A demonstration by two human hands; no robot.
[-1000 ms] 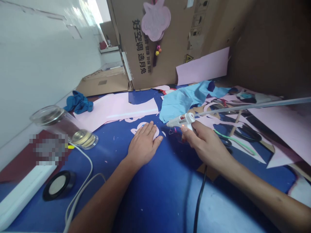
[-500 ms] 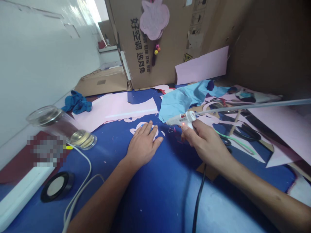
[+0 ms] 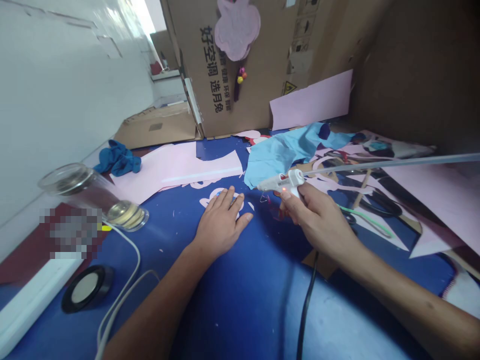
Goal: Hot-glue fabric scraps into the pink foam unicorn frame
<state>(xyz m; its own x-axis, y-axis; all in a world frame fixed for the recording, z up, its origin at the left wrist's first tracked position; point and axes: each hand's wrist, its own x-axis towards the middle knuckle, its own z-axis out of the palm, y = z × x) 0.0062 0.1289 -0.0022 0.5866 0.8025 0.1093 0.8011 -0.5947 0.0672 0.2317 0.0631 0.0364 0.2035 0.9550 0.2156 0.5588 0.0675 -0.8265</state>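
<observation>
Over blue table [image 3: 240, 310], we've got right hand [image 3: 320, 220] curled firmly round white hot glue gun [image 3: 279, 182], red light on, nozzle pointing left, long clear glue stick [image 3: 390, 164] running out back. Black cord [image 3: 306, 315] drops below hand. Left hand [image 3: 221, 222] open, fingers spread, resting flat on pink cutout [image 3: 205, 201], just beside nozzle. Light-blue cloth [image 3: 281, 155] lying just past gun, pink paper sheet [image 3: 176, 167] beyond left hand, glass jar [image 3: 93, 197] on its side further left.
</observation>
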